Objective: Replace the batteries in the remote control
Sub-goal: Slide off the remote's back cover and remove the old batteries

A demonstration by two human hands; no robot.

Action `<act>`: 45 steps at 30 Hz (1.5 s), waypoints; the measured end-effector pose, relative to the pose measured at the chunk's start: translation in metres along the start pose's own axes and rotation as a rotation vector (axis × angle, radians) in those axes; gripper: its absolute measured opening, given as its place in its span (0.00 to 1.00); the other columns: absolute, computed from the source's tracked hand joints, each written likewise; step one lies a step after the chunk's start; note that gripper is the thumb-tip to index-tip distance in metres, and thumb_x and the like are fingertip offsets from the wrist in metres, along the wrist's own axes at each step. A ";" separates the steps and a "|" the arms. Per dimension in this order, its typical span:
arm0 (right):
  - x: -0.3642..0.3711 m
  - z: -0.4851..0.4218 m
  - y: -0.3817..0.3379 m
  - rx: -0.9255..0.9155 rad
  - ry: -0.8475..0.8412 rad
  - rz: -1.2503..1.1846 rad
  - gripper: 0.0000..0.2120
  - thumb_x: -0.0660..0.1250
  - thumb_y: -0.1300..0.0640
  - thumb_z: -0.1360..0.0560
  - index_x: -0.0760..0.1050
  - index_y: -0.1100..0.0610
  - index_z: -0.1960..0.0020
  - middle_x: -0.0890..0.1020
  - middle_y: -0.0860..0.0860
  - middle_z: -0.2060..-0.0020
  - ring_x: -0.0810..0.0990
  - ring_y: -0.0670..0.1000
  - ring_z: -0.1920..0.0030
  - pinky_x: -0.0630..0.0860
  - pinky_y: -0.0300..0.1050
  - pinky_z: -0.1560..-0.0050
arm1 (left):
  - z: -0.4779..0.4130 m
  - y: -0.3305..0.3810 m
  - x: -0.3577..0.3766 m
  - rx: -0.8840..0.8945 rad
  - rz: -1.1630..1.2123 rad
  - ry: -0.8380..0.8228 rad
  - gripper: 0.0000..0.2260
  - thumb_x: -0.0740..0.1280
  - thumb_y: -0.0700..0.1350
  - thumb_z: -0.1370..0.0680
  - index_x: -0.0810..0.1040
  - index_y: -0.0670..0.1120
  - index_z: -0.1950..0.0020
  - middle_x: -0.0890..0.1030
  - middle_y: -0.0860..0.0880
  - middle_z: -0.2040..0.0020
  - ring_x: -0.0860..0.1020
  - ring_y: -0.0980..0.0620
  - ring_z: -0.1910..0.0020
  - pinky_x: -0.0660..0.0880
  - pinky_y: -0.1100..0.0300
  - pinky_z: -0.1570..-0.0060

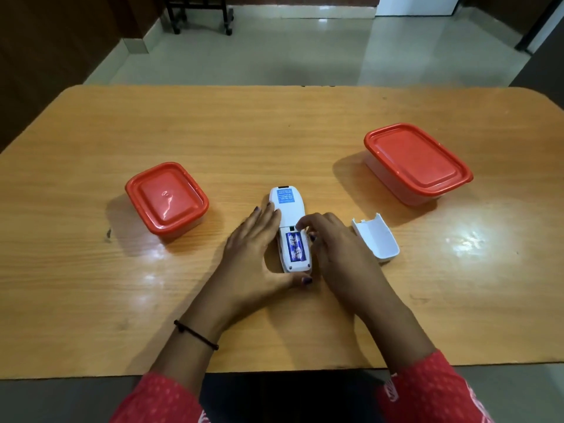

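Left hand flat-fingered, braces remote steady on tabletop; right hand, fingers curled, grasping nothing, pries at batteries; cover aside.

The left hand has straight fingers and its thumb out. The right hand curls its fingers down.
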State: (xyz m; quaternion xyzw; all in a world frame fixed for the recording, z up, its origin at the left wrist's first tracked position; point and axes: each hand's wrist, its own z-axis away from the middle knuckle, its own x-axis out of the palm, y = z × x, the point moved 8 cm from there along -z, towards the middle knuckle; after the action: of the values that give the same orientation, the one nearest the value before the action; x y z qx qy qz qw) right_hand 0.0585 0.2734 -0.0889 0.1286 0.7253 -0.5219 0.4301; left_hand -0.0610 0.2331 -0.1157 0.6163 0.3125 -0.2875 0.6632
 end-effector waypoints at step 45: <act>0.001 0.001 -0.023 -0.074 0.169 0.094 0.09 0.62 0.62 0.27 0.79 0.66 0.54 0.78 0.58 0.58 0.77 0.57 0.61 0.74 0.55 0.60 | -0.002 -0.003 0.002 -0.020 0.048 0.023 0.44 0.70 0.61 0.36 0.55 0.57 0.24 0.51 0.57 0.22 0.47 0.59 0.23 0.43 0.58 0.25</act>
State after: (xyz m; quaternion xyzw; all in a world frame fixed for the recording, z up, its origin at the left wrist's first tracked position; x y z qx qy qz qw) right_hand 0.0443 0.2625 -0.0753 0.1899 0.7710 -0.4611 0.3961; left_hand -0.0624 0.2349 -0.1193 0.6201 0.3079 -0.2612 0.6727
